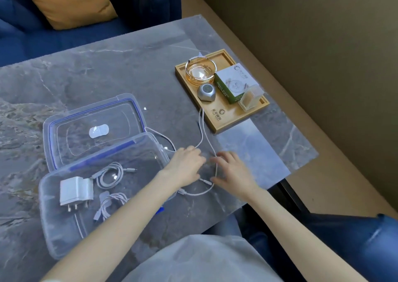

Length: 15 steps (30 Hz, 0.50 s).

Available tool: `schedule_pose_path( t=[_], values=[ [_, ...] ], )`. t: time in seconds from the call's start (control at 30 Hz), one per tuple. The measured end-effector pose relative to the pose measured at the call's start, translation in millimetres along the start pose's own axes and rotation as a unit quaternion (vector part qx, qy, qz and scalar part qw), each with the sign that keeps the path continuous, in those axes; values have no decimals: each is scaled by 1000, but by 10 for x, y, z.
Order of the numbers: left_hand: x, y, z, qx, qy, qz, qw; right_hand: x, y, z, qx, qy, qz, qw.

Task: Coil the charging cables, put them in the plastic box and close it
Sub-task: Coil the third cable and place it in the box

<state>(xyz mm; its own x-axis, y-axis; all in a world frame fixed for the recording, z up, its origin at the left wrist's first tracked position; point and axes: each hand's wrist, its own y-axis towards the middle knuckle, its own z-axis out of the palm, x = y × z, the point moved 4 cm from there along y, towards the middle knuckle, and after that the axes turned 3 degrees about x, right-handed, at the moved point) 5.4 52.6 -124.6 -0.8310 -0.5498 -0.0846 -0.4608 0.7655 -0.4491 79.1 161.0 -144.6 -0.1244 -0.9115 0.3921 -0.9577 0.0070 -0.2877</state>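
Note:
A clear plastic box [49, 234] stands open on the grey marble table. Inside lie a white charger plug [75, 190], one coiled white cable [109, 174] and a second bundled cable [112, 204]. The box's lid [94, 117], clear with a blue seal, lies flat just behind it. A long white cable [203, 128] sprawls uncoiled on the table right of the box, looping toward the wooden tray. My left hand [187, 165] rests on this cable with fingers bent over it. My right hand [232, 169] touches the cable's near loop, fingers spread.
A wooden tray [217, 117] at the right holds a glass ashtray [200, 71], a small grey round device [206, 92], a green and white carton [232, 83] and a clear toothpick box [251, 97]. A blue sofa with a yellow cushion [66, 1] lies beyond the table.

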Motion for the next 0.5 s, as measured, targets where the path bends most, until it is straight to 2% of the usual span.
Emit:
schedule_pose_path(
  t=[0.13,0.33,0.4,0.5],
  values=[
    [-166,79,138,50,41,29,997,-58,-14,125,36,-8,-20,999],
    [-233,174,261,59,59,26,996,-111,-31,192,39,27,-21,999],
    [-228,185,272,57,54,30,996,-119,-26,223,63,41,0,997],
    [-186,172,260,47,26,27,998,-139,-2,223,77,100,75,989]
  ],
)
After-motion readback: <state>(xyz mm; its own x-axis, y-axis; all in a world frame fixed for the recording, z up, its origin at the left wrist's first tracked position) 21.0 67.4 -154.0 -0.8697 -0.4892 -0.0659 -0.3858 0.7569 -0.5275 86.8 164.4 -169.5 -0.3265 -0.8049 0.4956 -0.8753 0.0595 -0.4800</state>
